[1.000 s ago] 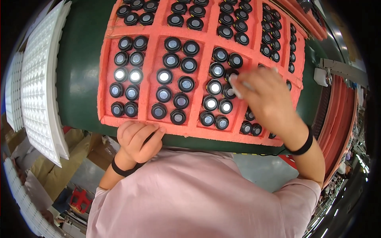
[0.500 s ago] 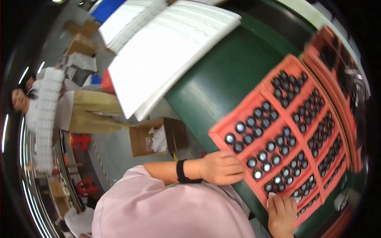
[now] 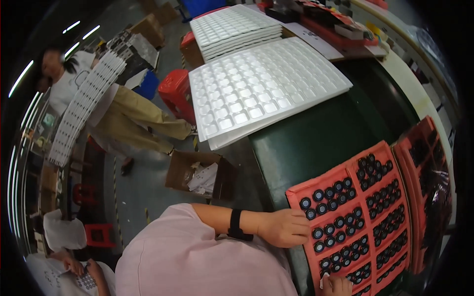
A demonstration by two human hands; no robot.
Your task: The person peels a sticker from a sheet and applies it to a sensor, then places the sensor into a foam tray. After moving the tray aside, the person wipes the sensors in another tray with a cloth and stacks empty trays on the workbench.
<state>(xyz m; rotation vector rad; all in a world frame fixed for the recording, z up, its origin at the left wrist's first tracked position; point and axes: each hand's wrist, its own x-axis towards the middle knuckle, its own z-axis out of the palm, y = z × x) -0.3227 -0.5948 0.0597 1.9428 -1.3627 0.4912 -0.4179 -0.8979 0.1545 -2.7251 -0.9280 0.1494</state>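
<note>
A red compartment tray [image 3: 290, 198] lies on the green surface, its cells filled with rows of small round black parts with pale centres [image 3: 339, 237]. My left hand [image 3: 284, 228], with a black band on the wrist, has its fingers closed and curled over the tray's near left edge. At the lower edge of the view my right hand [image 3: 338, 286] is bent over a lower cell, partly cut off. Something small and white shows at its fingertips, too small to name, beside the black parts.
White moulded trays [image 3: 266, 84] with square pockets lie stacked beyond the green worktop [image 3: 291, 148]. A second red tray [image 3: 417, 197] adjoins on the right. An open cardboard box [image 3: 227, 177] and a red stool [image 3: 177, 93] stand on the floor. A person [image 3: 133, 111] carries stacked white trays.
My view has tilted, so the red tray sits lower and more of the white trays shows. Both hands stay at the red tray. Another seated person has come into view at lower left.
</note>
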